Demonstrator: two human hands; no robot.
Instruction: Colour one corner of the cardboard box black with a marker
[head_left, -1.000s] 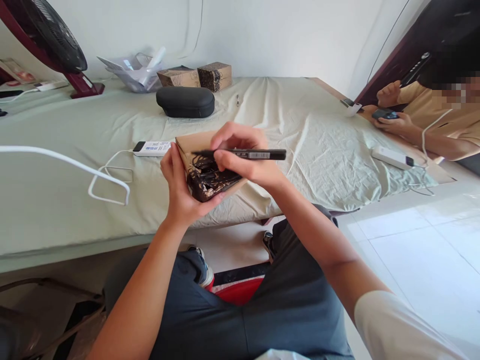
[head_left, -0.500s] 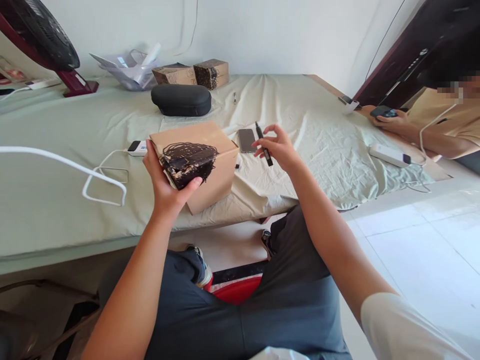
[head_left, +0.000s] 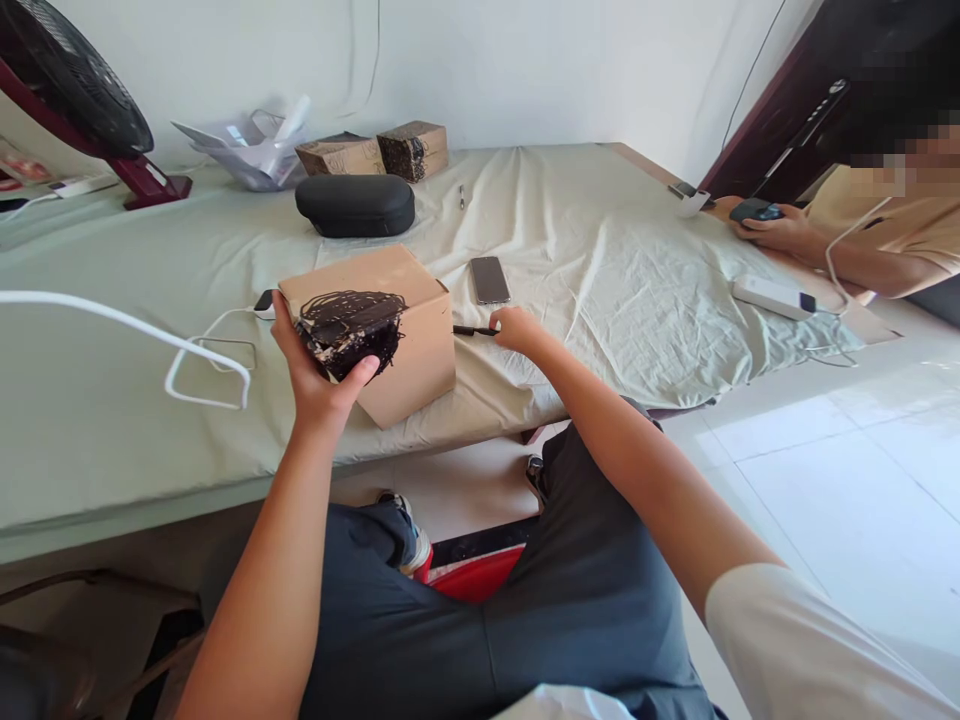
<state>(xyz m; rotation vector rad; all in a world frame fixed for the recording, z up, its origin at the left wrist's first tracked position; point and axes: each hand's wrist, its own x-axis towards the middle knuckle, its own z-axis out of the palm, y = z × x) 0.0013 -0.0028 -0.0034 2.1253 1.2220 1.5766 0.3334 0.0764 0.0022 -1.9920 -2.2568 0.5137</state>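
Observation:
A brown cardboard box (head_left: 420, 360) sits tilted near the table's front edge, one corner scribbled over in thick black ink. My left hand (head_left: 326, 395) grips that inked corner, thumb on the near face and fingers around the left side. To the right of the box, my right hand (head_left: 517, 330) is closed around the end of a black marker pen (head_left: 474, 330). The pen lies level, low over the cloth, its far end close to the box's right side. Just behind the pen, a dark smartphone (head_left: 490, 280) rests on the cloth.
Behind the box are a black hard case (head_left: 355, 206), smaller ink-marked cartons (head_left: 420, 150) and a clear plastic basket (head_left: 262, 165). A fan (head_left: 146, 185) stands far left. A white cable (head_left: 112, 310) crosses the left. At right, a person (head_left: 877, 230) holds a dark device near a white power strip (head_left: 772, 298).
My right hand has come down and left, turning the marker from nearly upright to level beside the box. My left hand still holds the box. The view has shifted slightly.

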